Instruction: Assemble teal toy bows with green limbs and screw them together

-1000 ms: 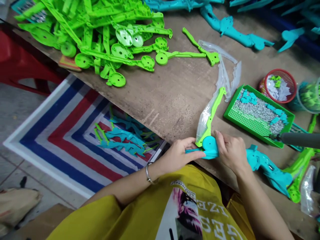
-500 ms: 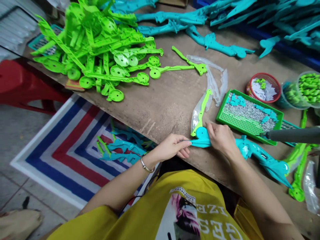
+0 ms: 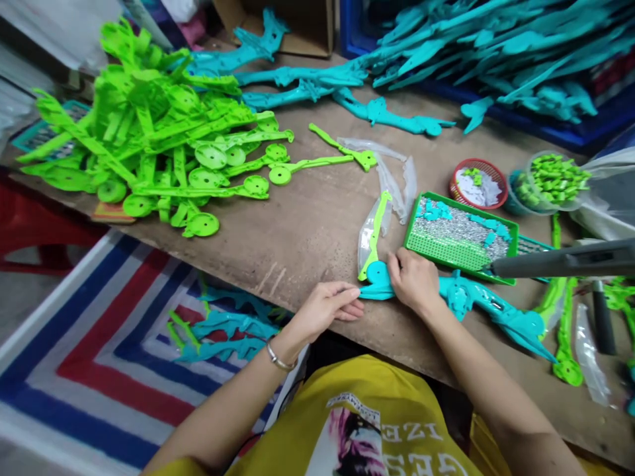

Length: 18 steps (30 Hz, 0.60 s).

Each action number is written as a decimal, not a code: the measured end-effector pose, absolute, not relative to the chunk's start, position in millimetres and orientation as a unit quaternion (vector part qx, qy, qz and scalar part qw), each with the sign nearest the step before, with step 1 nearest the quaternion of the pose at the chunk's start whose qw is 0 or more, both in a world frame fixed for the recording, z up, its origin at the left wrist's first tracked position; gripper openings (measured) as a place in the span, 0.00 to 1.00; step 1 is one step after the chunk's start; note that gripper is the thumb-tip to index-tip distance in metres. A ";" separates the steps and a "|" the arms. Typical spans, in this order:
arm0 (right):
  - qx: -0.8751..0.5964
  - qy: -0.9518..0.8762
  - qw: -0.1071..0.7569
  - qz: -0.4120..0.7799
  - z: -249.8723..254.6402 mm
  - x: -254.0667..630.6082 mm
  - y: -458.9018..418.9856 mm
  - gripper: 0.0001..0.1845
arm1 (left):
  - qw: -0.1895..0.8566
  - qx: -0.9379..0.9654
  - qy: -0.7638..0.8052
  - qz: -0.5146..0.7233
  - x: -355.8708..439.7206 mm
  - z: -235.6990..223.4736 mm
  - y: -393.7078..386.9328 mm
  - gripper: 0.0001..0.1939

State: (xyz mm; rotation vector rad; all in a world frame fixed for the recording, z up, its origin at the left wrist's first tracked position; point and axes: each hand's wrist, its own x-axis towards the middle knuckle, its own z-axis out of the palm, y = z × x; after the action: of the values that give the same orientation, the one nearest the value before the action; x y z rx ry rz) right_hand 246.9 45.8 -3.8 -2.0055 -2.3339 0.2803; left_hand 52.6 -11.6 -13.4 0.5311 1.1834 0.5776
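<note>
A long turquoise plastic part (image 3: 459, 294), curved like a toy bow limb, lies along the front edge of the table. My left hand (image 3: 327, 304) pinches its pointed left end between thumb and fingers. Curled around the same part, just right of its round disc, my right hand (image 3: 415, 277) is closed and hides that stretch. A lime green strip (image 3: 380, 228) with a clear plastic piece (image 3: 366, 238) rests right behind the disc.
Behind my right hand stands a green basket (image 3: 431, 250) of small metal pieces. A grey rod-shaped tool (image 3: 570, 259) reaches in from the right. Lime parts (image 3: 163, 132) are heaped at left. Turquoise parts (image 3: 496, 53) fill a blue crate (image 3: 590, 135). A red basket (image 3: 454, 185) stands farther back.
My view has shifted, so the table's things appear farther left and slightly lower. Both hands keep their hold on the turquoise part, with little visible movement against the table.
</note>
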 end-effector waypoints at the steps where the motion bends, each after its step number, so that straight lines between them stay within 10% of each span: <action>1: -0.629 -0.770 0.067 0.084 -7.3 250.7 42.9 0.21 | 0.754 0.243 0.547 0.270 53.2 -13.0 -12.0 0.24; 5: -0.508 -0.802 0.312 -0.033 -7.6 283.9 27.7 0.06 | 0.736 0.239 0.565 0.287 55.4 -11.5 -14.1 0.28; 8: -0.551 -0.639 0.495 -0.209 13.4 314.1 20.6 0.27 | 0.726 0.237 0.573 0.298 57.8 -11.5 -16.9 0.30; 18: -0.658 -0.539 0.514 0.112 49.9 370.2 57.8 0.42 | 0.682 0.250 0.613 0.311 57.9 -8.0 -40.0 0.27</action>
State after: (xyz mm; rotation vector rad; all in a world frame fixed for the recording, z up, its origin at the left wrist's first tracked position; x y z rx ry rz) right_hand 370.2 57.8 49.9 -1.5806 -1.2959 0.2681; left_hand 57.9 -40.0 -8.0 0.5598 1.3754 0.6987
